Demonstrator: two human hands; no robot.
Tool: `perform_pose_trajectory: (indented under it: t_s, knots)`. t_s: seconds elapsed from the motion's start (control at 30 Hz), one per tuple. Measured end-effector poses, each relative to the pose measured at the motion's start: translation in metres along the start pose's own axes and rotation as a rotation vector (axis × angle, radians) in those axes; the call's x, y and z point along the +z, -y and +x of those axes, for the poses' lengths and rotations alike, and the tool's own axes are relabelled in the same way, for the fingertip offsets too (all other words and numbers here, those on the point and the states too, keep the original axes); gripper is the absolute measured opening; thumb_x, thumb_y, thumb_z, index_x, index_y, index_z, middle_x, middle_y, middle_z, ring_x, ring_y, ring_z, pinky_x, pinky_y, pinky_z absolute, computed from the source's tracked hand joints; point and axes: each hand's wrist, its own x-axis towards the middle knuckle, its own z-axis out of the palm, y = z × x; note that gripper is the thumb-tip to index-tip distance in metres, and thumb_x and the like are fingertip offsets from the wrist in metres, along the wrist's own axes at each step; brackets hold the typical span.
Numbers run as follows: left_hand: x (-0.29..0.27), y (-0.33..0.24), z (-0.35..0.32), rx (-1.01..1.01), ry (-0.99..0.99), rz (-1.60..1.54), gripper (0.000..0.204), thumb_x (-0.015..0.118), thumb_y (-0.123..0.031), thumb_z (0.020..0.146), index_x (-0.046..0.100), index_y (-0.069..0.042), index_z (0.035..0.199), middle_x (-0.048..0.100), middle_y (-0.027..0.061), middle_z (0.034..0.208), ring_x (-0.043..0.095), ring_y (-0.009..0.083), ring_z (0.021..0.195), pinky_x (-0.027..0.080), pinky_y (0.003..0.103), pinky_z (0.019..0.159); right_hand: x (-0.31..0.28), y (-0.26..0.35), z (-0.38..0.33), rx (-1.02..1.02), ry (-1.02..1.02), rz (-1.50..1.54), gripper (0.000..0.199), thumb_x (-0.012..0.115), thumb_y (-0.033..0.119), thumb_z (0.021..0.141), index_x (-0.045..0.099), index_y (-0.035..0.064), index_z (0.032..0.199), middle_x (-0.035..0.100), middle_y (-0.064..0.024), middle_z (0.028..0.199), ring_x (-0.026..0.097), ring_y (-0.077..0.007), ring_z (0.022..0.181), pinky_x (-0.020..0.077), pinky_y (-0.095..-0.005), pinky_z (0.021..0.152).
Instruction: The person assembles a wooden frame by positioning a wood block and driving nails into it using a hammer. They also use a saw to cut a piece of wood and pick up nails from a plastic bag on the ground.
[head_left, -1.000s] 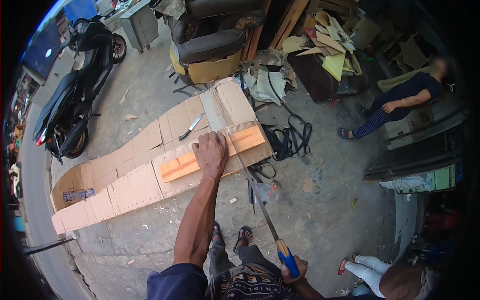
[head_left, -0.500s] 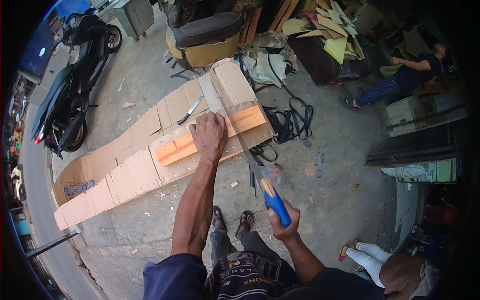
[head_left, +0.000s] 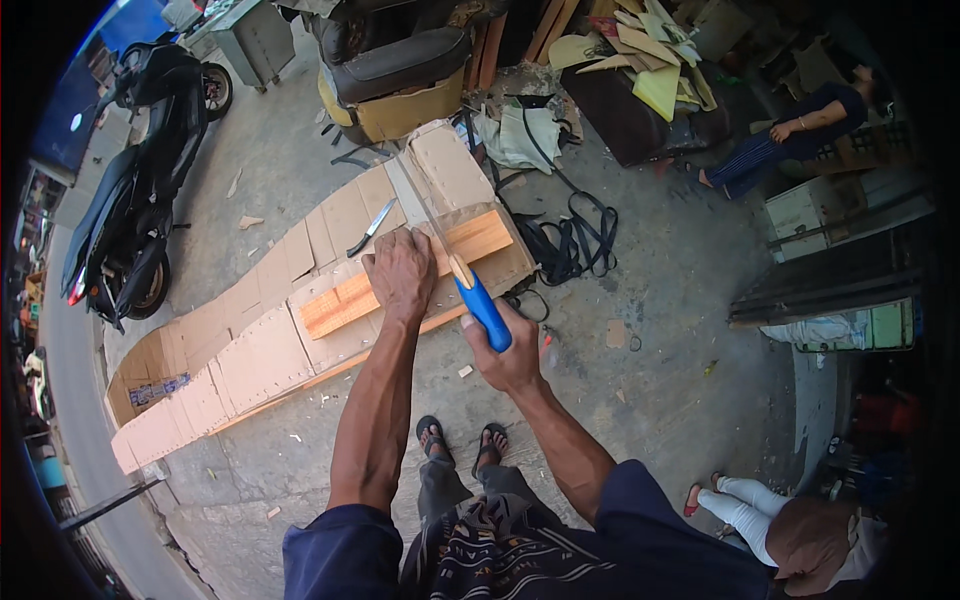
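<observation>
An orange-brown wooden board lies across a long cardboard-covered frame. My left hand presses down on the board, its fingers bent over the far edge. In my right hand is the blue handle of a handsaw. The saw blade crosses the board just right of my left hand and points away from me. A knife with a dark handle rests on the cardboard beyond my left hand.
Black straps lie tangled on the floor right of the frame. A worn armchair and a scrap pile stand at the back. A black motorcycle is parked left. Two people are on the right, one near, one farther.
My right hand has pushed the saw forward and to the left, bringing its handle close to the board. My left hand stays on the board. The farther person's arm has lowered.
</observation>
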Motion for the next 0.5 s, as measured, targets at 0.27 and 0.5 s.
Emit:
perform_pose_trajectory:
  t_s: [0.27,0.5]
  knots:
    - [-0.011,0.011,-0.005,-0.034,0.029,0.054,0.031,0.049,-0.029,0.098,0.066,-0.006,0.089,0.069,0.0122,0.096,0.063,0.0286,0.098,0.041,0.045,0.085,-0.039,0.015,-0.087,-0.076,0.036,-0.142,0.013,0.062,0.01,0.084,0.064,-0.0031,0.084,0.063,-0.0105,0.064,0.065,-0.0171,0.051,0.0512,-0.03,0.05]
    - [-0.004,0.013,-0.003,-0.096,0.057,0.027,0.033,0.048,-0.031,0.099,0.067,-0.005,0.09,0.07,0.0136,0.098,0.062,0.0297,0.101,0.041,0.046,0.086,-0.017,-0.006,-0.052,0.028,0.036,-0.052,0.024,0.067,0.018,0.086,0.055,0.0015,0.073,0.055,-0.0091,0.056,0.059,-0.0215,0.045,0.0452,-0.0337,0.046]
